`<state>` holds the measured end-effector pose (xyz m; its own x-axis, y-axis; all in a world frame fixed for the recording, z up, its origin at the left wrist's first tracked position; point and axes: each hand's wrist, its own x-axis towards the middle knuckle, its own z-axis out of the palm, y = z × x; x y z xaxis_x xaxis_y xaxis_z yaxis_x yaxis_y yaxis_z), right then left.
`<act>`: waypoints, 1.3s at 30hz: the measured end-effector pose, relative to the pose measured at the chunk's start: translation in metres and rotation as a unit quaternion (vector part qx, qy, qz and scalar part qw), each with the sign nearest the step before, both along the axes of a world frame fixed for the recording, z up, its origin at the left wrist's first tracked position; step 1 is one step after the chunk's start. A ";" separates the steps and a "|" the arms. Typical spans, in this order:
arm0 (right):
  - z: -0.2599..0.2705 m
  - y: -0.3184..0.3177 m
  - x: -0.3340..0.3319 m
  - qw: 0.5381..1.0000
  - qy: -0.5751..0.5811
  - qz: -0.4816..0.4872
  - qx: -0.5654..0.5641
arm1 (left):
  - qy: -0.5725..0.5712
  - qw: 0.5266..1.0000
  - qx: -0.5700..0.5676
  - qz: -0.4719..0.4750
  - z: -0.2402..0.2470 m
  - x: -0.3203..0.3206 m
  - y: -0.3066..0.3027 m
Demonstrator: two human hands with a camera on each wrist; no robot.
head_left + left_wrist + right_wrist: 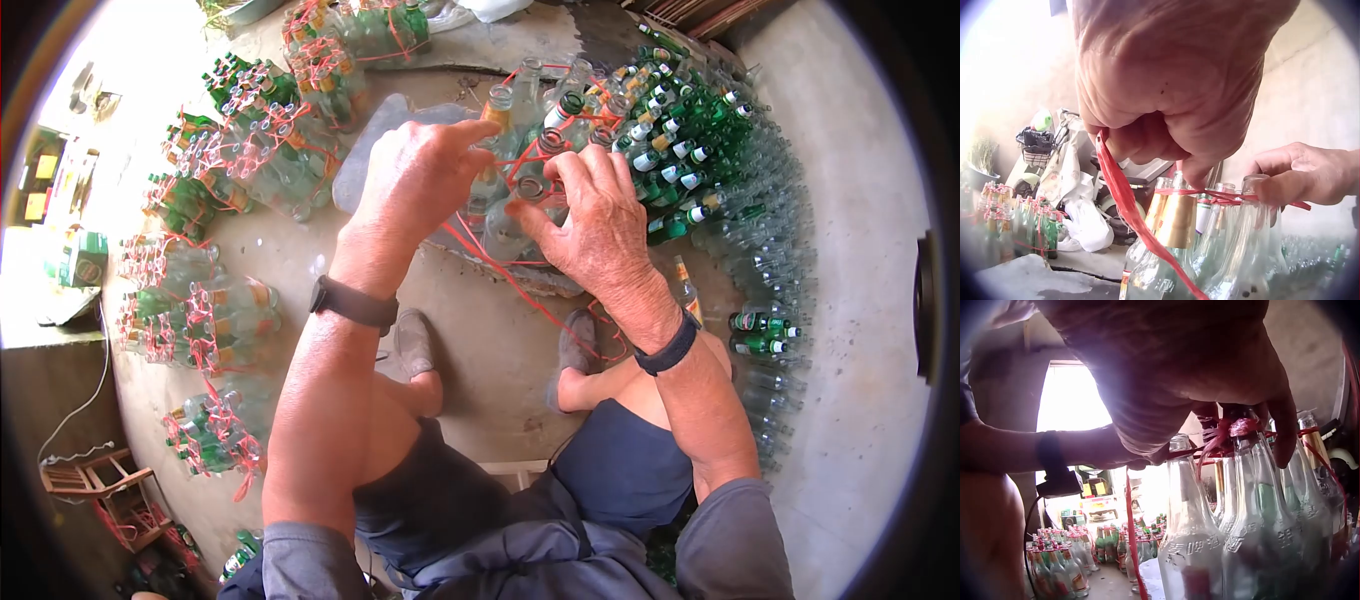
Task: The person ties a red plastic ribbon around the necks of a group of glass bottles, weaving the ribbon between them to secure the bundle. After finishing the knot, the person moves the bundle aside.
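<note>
My left hand (415, 180) is over the near left side of a cluster of upright glass bottles, its fingers curled on a red plastic strip (1124, 197). The strip hangs from the fist past a bottle with a gold neck label (1177, 219). Across from it, my right hand (605, 225) has its thumb and fingers round the neck of a clear bottle (507, 238) at the near edge. Red strip also runs round the bottle necks (1244, 428), knotted or bunched beneath the right fingers. Part of that neck is hidden by the hand.
Tied bundles of bottles (245, 150) stand along the left. Many loose green bottles (690, 140) and clear bottles (775, 230) crowd the right, by the wall (860, 200). A small wooden stool (100, 480) is at lower left. A loose strip end trails between the feet (415, 345).
</note>
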<state>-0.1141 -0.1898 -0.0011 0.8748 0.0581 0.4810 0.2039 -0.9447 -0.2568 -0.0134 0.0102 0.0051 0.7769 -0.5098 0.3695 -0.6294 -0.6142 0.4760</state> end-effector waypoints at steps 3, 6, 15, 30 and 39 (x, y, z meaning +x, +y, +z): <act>0.001 -0.003 -0.004 1.000 -0.002 0.007 0.021 | 0.016 1.000 0.003 -0.014 0.000 0.005 -0.001; 0.006 -0.009 -0.009 0.999 -0.024 0.000 0.046 | 0.017 1.000 -0.013 -0.022 -0.001 0.008 0.003; -0.009 -0.037 -0.007 0.994 0.054 -0.010 0.099 | 0.059 0.998 0.003 -0.014 0.004 0.010 0.003; 0.001 -0.085 0.009 0.997 0.046 0.056 0.038 | 0.046 0.999 0.009 -0.028 0.010 -0.031 -0.022; -0.004 -0.104 0.040 0.996 0.030 0.077 0.034 | 0.015 0.996 0.062 -0.056 0.010 -0.049 -0.048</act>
